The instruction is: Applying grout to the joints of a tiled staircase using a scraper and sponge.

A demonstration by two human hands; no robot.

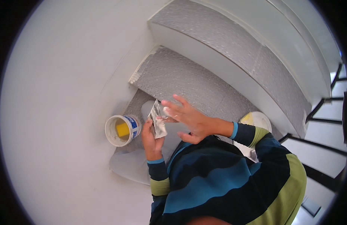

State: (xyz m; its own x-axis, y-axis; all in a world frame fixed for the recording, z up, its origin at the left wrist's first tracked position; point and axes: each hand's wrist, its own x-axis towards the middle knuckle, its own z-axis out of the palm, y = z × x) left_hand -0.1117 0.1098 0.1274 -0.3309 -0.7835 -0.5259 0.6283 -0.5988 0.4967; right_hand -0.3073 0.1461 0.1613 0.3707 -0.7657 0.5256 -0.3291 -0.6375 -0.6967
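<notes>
My left hand [152, 141] grips a flat, rectangular putty scraper [157, 123] by its lower part, thumb and fingers on either side. White paste is smeared over the scraper's face. Just right of it, my right hand [192, 122] is held with fingers spread and thumb apart, gripping nothing. White paste sticks to its fingertips, and one lower finger comes close to the blade; whether it touches, I cannot tell. To the left of my left hand stands a white bucket [134, 126] with a blue label. Inside lies a yellow sponge [123, 129].
Grey speckled stair treads [181, 71] with white risers climb in front of me. A white wall [64, 112] runs along the left. Behind my right forearm is a white tub [262, 120] with a yellow piece [247, 119] at its edge. Black railings [325, 120] stand at right.
</notes>
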